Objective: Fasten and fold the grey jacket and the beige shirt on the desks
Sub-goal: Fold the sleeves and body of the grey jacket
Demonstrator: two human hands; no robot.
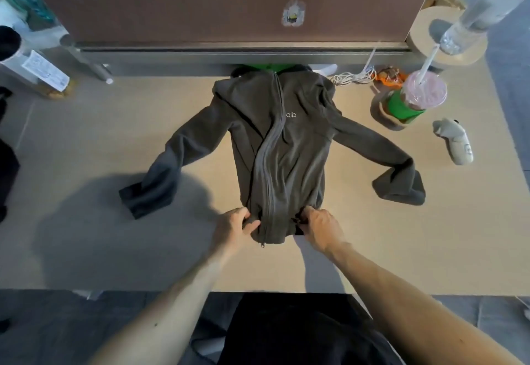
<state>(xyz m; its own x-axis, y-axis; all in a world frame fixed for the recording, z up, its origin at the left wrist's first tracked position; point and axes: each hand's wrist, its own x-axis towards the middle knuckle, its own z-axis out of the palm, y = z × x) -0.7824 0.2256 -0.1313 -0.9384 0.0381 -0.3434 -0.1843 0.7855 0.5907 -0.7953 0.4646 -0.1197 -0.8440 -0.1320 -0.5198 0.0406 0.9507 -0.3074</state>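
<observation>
The grey jacket (289,149) lies on the tabletop (86,250), collar at 12, hem at 6. The left hand (233,227) and right hand (321,228) each grip that hem, equally near, flanking the zipper (269,164).

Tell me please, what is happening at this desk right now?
A person is working on the grey jacket, which lies front up on the desk with both sleeves spread out. The left hand and the right hand each grip the bottom hem, one on each side of the zipper, which looks closed. No fold is made yet. The beige shirt is not in view.
</observation>
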